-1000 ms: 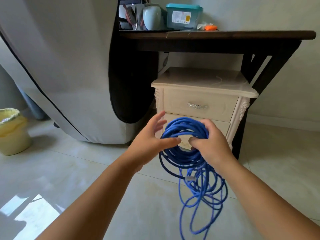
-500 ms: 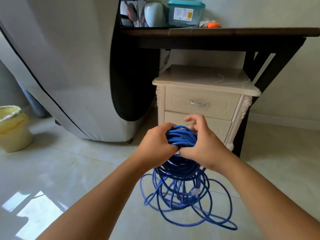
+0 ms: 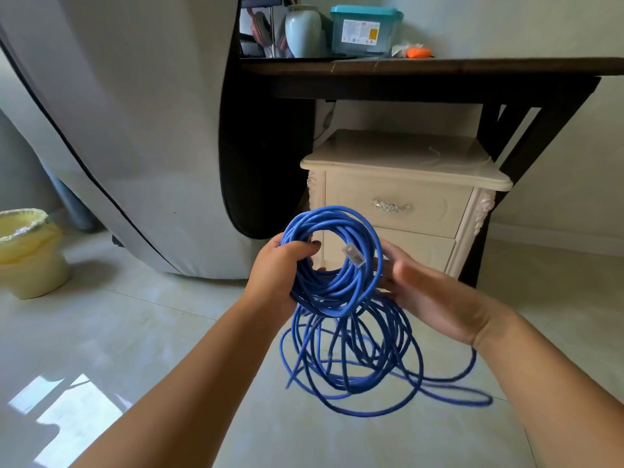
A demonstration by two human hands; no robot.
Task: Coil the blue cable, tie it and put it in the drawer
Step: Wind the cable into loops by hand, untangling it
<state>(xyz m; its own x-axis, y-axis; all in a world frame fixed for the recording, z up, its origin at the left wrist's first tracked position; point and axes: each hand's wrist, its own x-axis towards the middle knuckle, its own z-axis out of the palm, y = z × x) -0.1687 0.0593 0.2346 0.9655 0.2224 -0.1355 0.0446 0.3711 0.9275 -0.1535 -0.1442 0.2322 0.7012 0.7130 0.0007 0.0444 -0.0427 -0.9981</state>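
Left grip (image 3: 280,271): fingers curled tight round the gathered loops of the blue cable (image 3: 332,292), holding the coil up.
Right grip (image 3: 425,292): spread and relaxed, just beside the coil's right edge.
Plug (image 3: 354,255): clear, lying across the coil.
Loose turns: hanging down to the floor (image 3: 135,332).
Drawer (image 3: 358,197): shut, behind the coil, under the dark table (image 3: 439,67).

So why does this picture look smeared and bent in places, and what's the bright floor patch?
Head view: the right hand and hanging loops of the blue cable are motion-blurred; the wide lens bows the dark table edge; sunlight glares off the glossy floor.
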